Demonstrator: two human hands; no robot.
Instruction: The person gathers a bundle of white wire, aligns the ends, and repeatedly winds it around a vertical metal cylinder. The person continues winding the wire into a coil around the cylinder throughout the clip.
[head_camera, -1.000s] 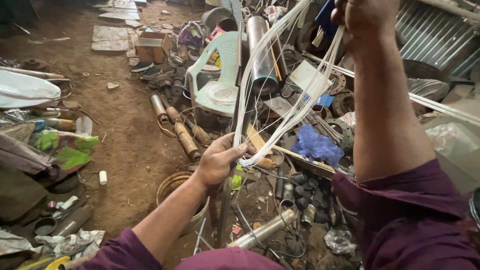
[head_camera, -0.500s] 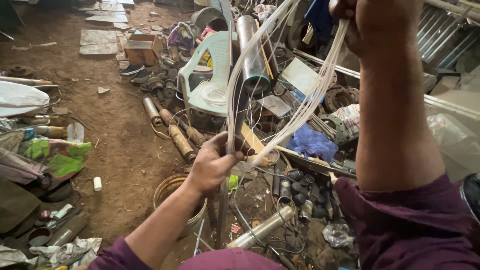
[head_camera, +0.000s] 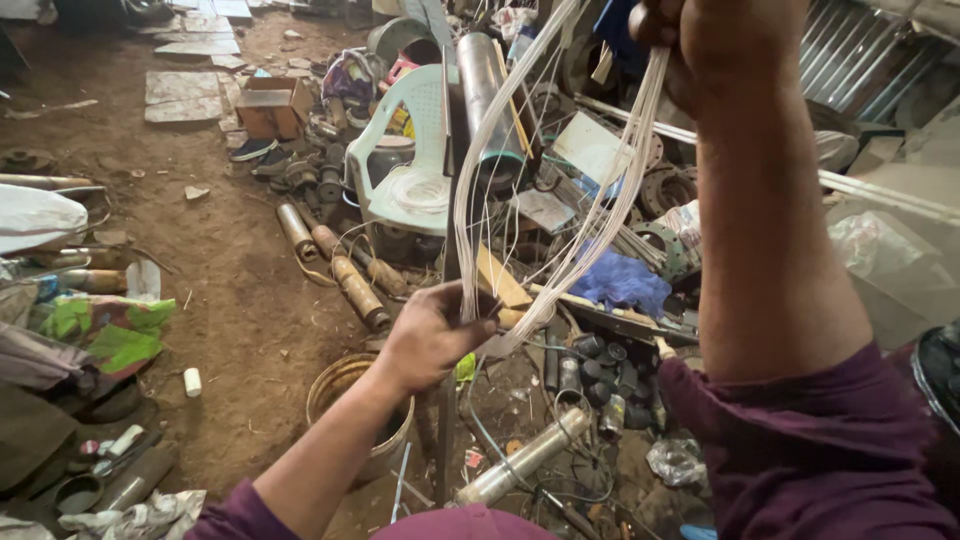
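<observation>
Dirt floor (head_camera: 230, 290) of a workshop, w/ much scrap metal lying around. Behind the hands is a pale green plastic chair (head_camera: 405, 150), and a coil of thin white line sits on its seat. Left of it are a cardboard box (head_camera: 272, 108) and some rusty cylinders (head_camera: 345, 275) on the ground. A blue cloth (head_camera: 620, 282) lies among black pipe pieces at centre-right, and a round metal bucket (head_camera: 345, 395) stands below the left wrist.

Left hand (head_camera: 425, 335) is low, approx. in the middle of the view, fingers closed tight around the bottom end of a bundle of thin white strands (head_camera: 590, 215). Right hand (head_camera: 715, 45) is raised high at the top edge, also clenched, gripping the upper end of the same bundle. So the strands run stretched between both fists, one group more straight up, other group slanted. I think they are held apart like this to keep the strands tight and not tangled. Both arms wear purple sleeves. A dark vertical rod (head_camera: 447, 300) passes just beside the left hand; I cannot tell if the hand touches it.
</observation>
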